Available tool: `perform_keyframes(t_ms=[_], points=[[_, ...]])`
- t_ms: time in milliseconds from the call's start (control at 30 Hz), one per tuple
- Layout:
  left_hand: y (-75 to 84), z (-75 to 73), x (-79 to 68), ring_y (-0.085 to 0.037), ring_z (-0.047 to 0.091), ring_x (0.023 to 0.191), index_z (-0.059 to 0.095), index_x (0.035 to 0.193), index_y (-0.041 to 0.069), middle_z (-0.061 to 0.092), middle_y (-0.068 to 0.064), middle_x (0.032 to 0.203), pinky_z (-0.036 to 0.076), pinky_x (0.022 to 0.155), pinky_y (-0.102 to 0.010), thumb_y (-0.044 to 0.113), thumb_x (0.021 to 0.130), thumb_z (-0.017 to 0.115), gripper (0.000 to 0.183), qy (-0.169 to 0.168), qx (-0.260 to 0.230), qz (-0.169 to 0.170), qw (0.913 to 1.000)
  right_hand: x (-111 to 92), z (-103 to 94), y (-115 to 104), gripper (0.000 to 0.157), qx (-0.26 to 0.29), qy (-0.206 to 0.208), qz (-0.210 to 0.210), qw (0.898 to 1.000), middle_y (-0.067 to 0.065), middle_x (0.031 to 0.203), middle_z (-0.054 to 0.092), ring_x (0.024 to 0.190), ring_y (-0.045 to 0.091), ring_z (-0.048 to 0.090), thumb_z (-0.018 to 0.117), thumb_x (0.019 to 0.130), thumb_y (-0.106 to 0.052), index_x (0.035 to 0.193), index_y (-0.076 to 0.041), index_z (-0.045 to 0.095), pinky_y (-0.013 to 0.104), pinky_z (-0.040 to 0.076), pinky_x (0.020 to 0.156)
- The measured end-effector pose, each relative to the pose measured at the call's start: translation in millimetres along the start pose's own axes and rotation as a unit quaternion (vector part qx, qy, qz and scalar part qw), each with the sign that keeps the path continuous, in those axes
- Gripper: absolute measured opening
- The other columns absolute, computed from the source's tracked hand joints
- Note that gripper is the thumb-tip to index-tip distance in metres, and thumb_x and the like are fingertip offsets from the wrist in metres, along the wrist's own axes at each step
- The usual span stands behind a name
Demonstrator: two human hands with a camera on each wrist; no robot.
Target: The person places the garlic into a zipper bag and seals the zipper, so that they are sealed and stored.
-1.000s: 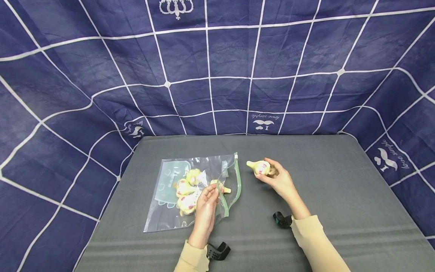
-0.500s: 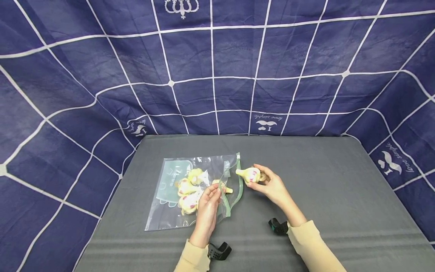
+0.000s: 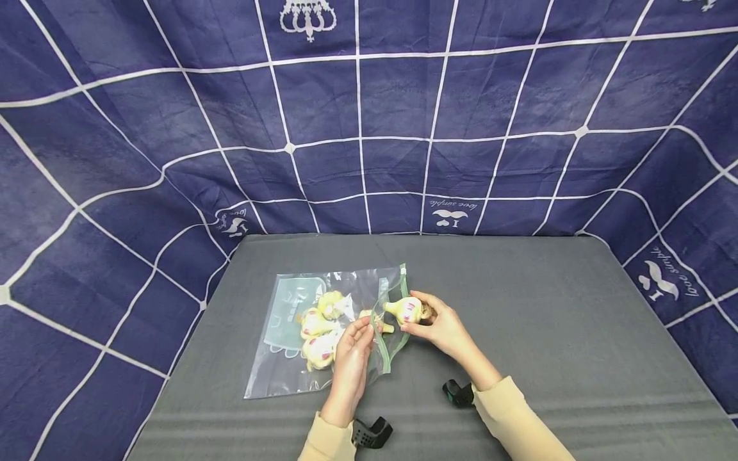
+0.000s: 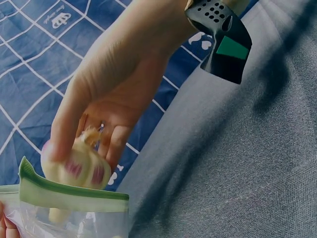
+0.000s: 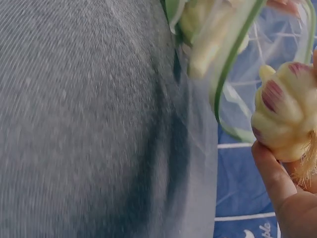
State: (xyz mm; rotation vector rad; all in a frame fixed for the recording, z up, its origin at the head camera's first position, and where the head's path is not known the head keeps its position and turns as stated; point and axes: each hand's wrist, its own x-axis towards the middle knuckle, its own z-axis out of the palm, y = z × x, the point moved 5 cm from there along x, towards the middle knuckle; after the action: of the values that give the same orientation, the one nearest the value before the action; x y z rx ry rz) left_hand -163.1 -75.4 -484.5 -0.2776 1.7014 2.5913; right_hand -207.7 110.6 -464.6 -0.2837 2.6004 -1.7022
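Observation:
In the head view, my left hand point(image 3: 353, 351) pinches the near edge of a clear zip bag's point(image 3: 262, 371) green-striped mouth. Several pale garlic bulbs point(image 3: 318, 351) with purple marks lie inside the bag. My right hand point(image 3: 446, 330) holds another garlic bulb point(image 3: 407, 310) by its root end, thumb and fingers on opposite sides. That bulb's stem points left, at the bag's gaping mouth. In the left wrist view, the held bulb point(image 4: 77, 168) hangs over the green zip strip point(image 4: 74, 191). The right wrist view shows its stringy roots point(image 5: 308, 161) by my palm.
A grey cloth-covered table point(image 3: 548, 333) lies under everything. Blue curtains point(image 3: 392, 102) with white grid lines rise behind it and at both sides. Black wrist devices point(image 3: 371, 433) sit on both arms near the sleeves.
My right hand has moved left and slightly down with the garlic bulb, from beside the bag to its mouth. My left hand has kept its grip on the bag's edge.

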Motion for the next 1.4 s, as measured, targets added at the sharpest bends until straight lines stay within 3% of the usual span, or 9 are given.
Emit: perform_keyframes(t_ms=[233,467,933,1400], points=[[-2.8,-3.1,-2.4,-0.009,0.061,0.089,0.054,0.112,0.001,0.065,0.002,0.092,0.046,0.079,-0.020,0.004,0.097,0.054,0.015,0.006,-0.001,-0.007,1.0000,2,16.1,1,0.071,-0.080,0.020,-0.019,0.996,0.013,0.128,0.064,0.109,0.025,0.062,0.091,0.068,-0.027,0.131,-0.010,0.062,0.037,0.051,0.087],[-1.4,-3.4,-2.6,-0.006,0.061,0.089,0.052,0.118,-0.002,0.064,0.002,0.095,0.046,0.080,-0.019,0.006,0.098,0.053,0.021,0.004,0.007,-0.006,0.9999,7,30.2,0,0.072,-0.100,0.019,-0.044,0.994,0.013,0.123,0.067,0.110,0.029,0.064,0.091,0.066,-0.028,0.129,-0.008,0.063,0.046,0.050,0.092],[1.2,-0.9,0.8,-0.006,0.064,0.091,0.049,0.121,-0.007,0.064,0.002,0.097,0.048,0.084,-0.018,0.006,0.099,0.052,0.026,-0.011,0.006,-0.005,0.9999,14,50.8,-1,0.064,-0.109,-0.007,-0.024,0.994,0.018,0.128,0.064,0.114,0.031,0.062,0.083,0.073,-0.025,0.129,-0.003,0.062,0.045,0.050,0.093],[2.1,2.0,4.6,-0.009,0.063,0.091,0.051,0.120,-0.008,0.064,-0.002,0.098,0.048,0.082,-0.019,0.003,0.098,0.052,0.025,-0.016,0.008,-0.005,0.9998,23,62.1,-5,0.051,-0.131,-0.033,-0.049,0.990,0.010,0.109,0.068,0.085,0.018,0.058,0.079,0.071,-0.007,0.119,-0.002,0.065,0.032,0.049,0.076]])
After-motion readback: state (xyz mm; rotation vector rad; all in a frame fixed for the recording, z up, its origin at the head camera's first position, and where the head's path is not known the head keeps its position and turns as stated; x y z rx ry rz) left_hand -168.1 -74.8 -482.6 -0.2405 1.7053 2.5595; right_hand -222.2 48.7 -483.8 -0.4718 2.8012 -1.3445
